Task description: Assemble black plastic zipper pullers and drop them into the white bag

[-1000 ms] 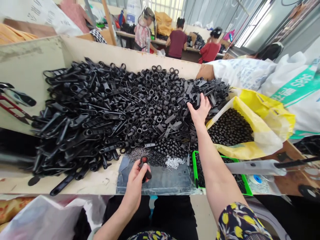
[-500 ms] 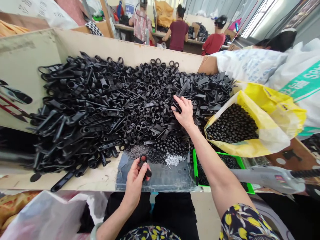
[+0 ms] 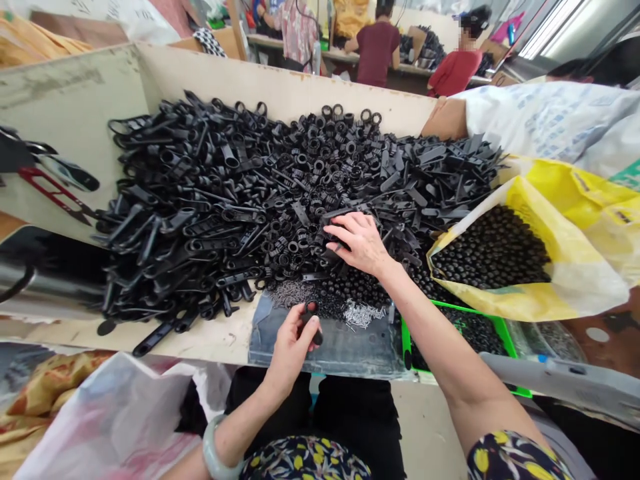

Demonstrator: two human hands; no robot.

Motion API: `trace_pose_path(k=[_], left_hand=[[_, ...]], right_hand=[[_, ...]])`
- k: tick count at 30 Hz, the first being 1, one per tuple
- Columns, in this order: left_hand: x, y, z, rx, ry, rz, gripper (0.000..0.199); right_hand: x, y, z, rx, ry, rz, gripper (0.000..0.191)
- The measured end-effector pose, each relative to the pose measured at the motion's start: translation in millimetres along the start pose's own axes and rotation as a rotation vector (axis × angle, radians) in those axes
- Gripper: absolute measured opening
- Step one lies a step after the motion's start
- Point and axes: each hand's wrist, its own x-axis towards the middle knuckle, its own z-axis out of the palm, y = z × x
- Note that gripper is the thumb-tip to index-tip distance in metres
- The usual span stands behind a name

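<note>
My left hand (image 3: 293,343) is closed around a small black plastic part (image 3: 317,337), with a ring-like end showing at the fingertips. It hovers over a grey mat (image 3: 330,350) at the front of the bench. Farther in, my right hand (image 3: 359,245) is above the heap, fingers curled, a dark plastic piece (image 3: 340,246) showing between thumb and fingers; its shape is mostly hidden. Around it lie black ring parts (image 3: 300,160), flat black pieces (image 3: 430,157) and round black beads (image 3: 367,283). Small silver pins (image 3: 364,315) lie on the mat between the hands.
Long black handle-like parts (image 3: 135,227) fill the left side. A yellow-white sack (image 3: 575,287) of black beads and a green tray (image 3: 510,337) stand at the right, beside a grey tool-like body (image 3: 565,377). A wooden board (image 3: 300,83) borders the back; several people work beyond.
My right hand has moved left and nearer to me, away from the flat pieces, its fingers more curled. My left hand keeps its part and has turned slightly. The view has shifted left.
</note>
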Motion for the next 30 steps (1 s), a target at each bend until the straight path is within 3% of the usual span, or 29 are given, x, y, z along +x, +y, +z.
trace_pose_path(k=[3,7,9,11,14,17,20,22,27,30], left_hand=[[13.0,12.5,7.8,0.092,-0.176,0.026,0.042],[51.8,31.0,26.8,0.203,-0.365,0.167,0.034],[75.1,38.4,34.4,0.243,-0.389,0.234,0.032],[95.9,43.6,38.1,0.269,-0.367,0.291,0.032],[118.4,47.7,38.7,0.266,-0.326,0.328,0.031],[131.3,51.1,40.0,0.236,-0.312,0.341,0.030],[136.7,56.1,44.3,0.214,-0.274,0.351,0.031],[136.0,59.5,46.6,0.203,-0.235,0.350,0.032],[127.8,62.7,40.9,0.145,-0.209,0.343,0.027],[129.5,64.6,33.1,0.120,-0.249,0.298,0.029]], right_hand=[[-1.0,0.7,1.3,0.086,-0.032,0.037,0.039],[4.1,2.4,-24.8,0.359,-0.052,0.104,0.038],[2.4,3.2,-41.8,0.479,0.002,0.141,0.035],[-5.5,6.2,-51.2,0.480,0.145,0.233,0.033],[-25.7,13.8,-39.2,0.281,0.417,0.543,0.039],[-40.7,15.9,-2.4,0.150,0.469,0.768,0.057],[-36.6,5.9,31.1,0.084,0.339,0.778,0.063],[-24.9,-5.0,41.0,0.027,0.313,0.759,0.063],[7.1,-29.6,39.6,0.001,0.311,0.566,0.060],[17.6,-27.8,41.0,0.052,0.288,0.514,0.056]])
